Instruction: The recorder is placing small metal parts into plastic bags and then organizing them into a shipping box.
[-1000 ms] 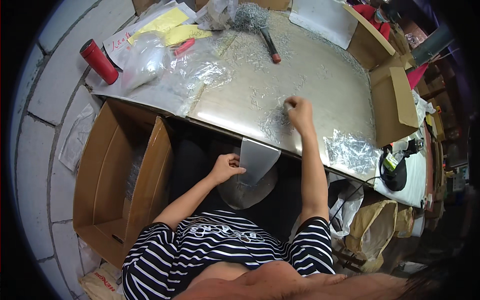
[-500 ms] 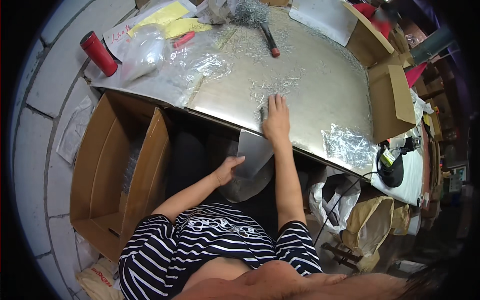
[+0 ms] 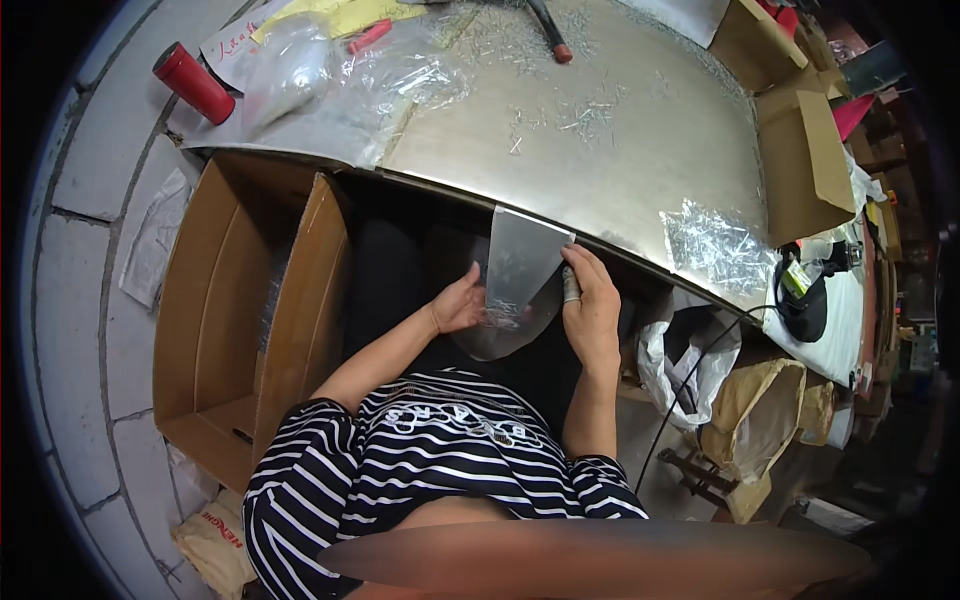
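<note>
Over my lap hangs a translucent plastic bag (image 3: 528,250), with several small metal pins (image 3: 508,312) near its lower end. My right hand (image 3: 592,305) pinches the bag's upper right corner between thumb and fingertips; a grey wrap covers part of the thumb. My left hand (image 3: 458,303) is beside the bag's lower left edge, thumb raised apart from the fingers, its fingertips partly behind the film. Below the bag, a rounded, shiny shallow pan (image 3: 500,345) rests at my lap. Loose pins (image 3: 590,115) lie scattered on the metal-topped table (image 3: 470,170).
A pile of clear packets (image 3: 715,245) lies at the table's right front. An open cardboard box (image 3: 205,330) stands at my left. A red cylinder (image 3: 195,85), plastic film (image 3: 410,75) and a dark-handled tool (image 3: 548,30) are farther back. A white bag (image 3: 655,375) hangs at right.
My right hand has come back from the tabletop to the bag's corner. Pins now show inside the bag, and fewer lie near the table's front. My left hand has loosened from the bag's edge.
</note>
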Demonstrator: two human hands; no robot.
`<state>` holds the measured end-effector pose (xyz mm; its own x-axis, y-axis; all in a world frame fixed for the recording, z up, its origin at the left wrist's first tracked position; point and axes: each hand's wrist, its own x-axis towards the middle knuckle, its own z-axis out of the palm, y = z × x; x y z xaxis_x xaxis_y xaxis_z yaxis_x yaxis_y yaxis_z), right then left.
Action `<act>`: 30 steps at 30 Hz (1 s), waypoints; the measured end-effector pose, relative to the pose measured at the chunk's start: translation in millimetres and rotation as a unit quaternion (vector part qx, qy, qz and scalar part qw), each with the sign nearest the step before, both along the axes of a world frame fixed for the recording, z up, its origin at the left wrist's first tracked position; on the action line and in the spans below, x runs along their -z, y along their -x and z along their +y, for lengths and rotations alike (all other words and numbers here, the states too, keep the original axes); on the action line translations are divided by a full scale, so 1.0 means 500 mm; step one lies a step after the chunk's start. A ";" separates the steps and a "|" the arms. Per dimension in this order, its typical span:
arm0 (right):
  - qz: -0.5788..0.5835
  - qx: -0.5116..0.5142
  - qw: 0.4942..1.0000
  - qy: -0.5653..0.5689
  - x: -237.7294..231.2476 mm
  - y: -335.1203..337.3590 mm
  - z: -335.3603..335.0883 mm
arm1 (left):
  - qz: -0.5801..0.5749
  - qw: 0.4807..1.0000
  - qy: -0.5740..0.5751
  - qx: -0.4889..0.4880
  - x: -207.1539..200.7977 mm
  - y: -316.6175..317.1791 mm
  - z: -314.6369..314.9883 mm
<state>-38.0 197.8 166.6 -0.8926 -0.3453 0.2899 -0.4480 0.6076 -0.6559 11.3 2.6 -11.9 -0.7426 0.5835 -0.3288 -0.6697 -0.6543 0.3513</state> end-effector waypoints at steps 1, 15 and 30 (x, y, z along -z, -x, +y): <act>-0.004 0.001 1.000 0.000 0.007 -0.008 0.005 | 0.028 0.999 -0.042 -0.014 -0.039 -0.006 0.013; -0.228 -0.229 0.945 -0.058 0.151 -0.075 -0.021 | 0.100 0.955 0.279 0.027 -0.007 -0.042 -0.002; -0.185 -0.053 0.972 0.132 0.136 -0.010 -0.008 | 0.202 0.959 0.185 -0.073 -0.184 -0.009 -0.002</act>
